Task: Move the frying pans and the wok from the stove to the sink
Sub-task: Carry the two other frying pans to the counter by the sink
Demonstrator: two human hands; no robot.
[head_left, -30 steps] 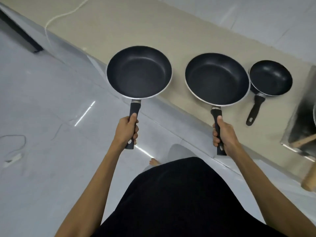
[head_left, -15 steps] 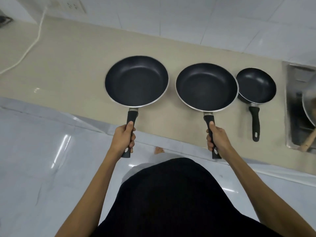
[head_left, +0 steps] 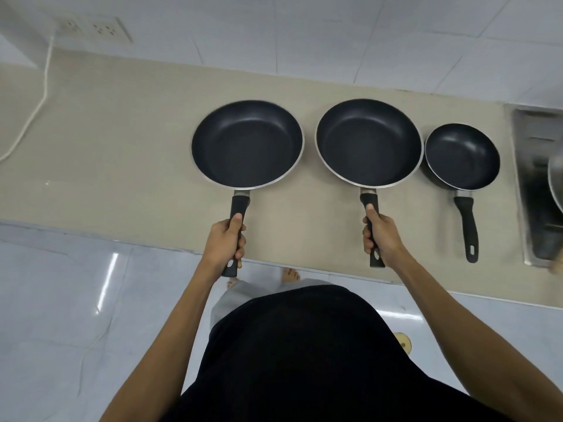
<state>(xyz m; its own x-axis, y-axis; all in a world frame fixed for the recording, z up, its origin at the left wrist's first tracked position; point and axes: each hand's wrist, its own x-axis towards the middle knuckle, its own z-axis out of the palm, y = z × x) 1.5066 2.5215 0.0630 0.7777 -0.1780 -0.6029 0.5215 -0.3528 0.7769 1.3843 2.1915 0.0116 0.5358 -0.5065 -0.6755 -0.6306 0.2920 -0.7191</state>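
Left hand (head_left: 224,245) clamped on left black non-stick frying pan (head_left: 247,144); right hand (head_left: 382,237) on middle black pan (head_left: 369,143), rims nearly touching. Small black pan (head_left: 462,156) resting on beige counter (head_left: 122,132) beside steel sink (head_left: 530,190). Open counter leftward.

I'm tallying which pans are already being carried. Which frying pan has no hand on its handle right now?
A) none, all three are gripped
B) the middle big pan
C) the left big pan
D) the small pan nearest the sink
D: the small pan lies alone on the counter, while the left hand and right hand each grip a big pan's handle.
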